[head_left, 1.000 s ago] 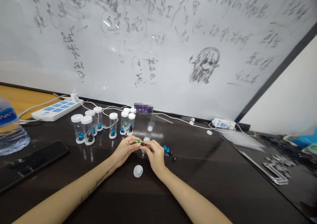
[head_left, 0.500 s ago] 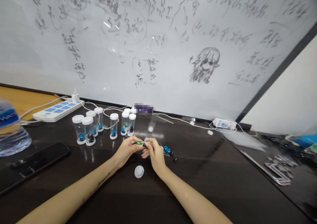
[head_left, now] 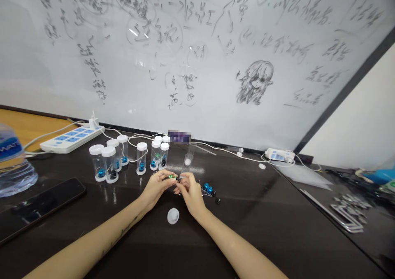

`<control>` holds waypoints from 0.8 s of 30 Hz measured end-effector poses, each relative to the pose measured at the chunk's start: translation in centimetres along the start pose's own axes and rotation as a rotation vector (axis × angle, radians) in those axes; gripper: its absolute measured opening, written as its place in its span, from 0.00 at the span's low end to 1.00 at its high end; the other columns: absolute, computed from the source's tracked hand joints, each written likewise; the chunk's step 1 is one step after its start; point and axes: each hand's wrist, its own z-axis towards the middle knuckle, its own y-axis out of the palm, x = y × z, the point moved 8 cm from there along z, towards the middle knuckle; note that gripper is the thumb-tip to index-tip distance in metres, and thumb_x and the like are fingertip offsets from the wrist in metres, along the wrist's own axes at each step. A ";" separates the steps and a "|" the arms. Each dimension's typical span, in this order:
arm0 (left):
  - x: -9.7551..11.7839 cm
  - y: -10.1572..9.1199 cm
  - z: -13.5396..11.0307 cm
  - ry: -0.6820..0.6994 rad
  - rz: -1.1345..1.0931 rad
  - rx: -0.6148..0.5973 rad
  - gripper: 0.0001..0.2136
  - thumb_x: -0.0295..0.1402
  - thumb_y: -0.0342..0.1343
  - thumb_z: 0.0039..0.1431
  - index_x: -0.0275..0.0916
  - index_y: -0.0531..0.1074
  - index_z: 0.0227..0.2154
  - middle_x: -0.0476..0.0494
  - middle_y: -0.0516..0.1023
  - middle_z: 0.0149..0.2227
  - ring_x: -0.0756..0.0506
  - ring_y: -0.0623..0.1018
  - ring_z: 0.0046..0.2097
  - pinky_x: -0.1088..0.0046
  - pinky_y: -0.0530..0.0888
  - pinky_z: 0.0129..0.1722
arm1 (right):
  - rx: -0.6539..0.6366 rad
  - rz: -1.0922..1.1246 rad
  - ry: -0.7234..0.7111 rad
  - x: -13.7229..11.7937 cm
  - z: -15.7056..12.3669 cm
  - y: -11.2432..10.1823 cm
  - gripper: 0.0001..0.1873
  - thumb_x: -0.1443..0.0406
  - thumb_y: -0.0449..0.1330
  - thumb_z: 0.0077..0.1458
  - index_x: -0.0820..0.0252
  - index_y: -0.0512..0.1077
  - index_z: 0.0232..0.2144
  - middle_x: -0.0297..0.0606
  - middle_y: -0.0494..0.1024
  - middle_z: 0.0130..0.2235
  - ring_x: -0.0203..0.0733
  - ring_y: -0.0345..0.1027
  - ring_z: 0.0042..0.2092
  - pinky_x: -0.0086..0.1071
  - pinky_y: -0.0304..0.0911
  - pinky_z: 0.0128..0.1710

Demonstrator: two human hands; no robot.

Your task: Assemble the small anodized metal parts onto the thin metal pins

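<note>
In the middle of the table my left hand (head_left: 156,189) pinches a small shiny green piece (head_left: 171,176) between thumb and fingertips. Close against it, my right hand (head_left: 191,193) has its fingers closed at a small dark bit (head_left: 178,180) by the green piece's end; whether these two are joined is too small to tell. A white round cap (head_left: 173,216) lies just in front of both hands. Beside my right hand are small shiny blue pieces (head_left: 207,187) with a thin wire, and a small black piece (head_left: 218,201). Behind the hands lies a clear tube (head_left: 188,159), partly hidden.
Several capped clear tubes (head_left: 141,157) with blue, black or green pieces stand at the left. Further left are a phone (head_left: 40,207), a water bottle (head_left: 15,168) and a power strip (head_left: 72,139). Metal rods (head_left: 345,213) lie at the right, before a whiteboard (head_left: 210,81).
The green piece has shifted slightly left and up with my left hand. My right fingers have drawn in closer together beside it.
</note>
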 end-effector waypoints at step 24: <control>0.1 -0.2 0.0 0.007 -0.019 0.021 0.10 0.25 0.66 0.43 0.36 0.74 0.31 0.46 0.79 0.35 0.49 0.78 0.37 0.72 0.72 0.43 | 0.029 -0.022 0.075 0.4 0.0 -0.4 0.19 0.53 0.46 0.62 0.60 0.66 0.43 0.35 0.75 0.28 0.37 0.73 0.24 0.29 0.70 0.25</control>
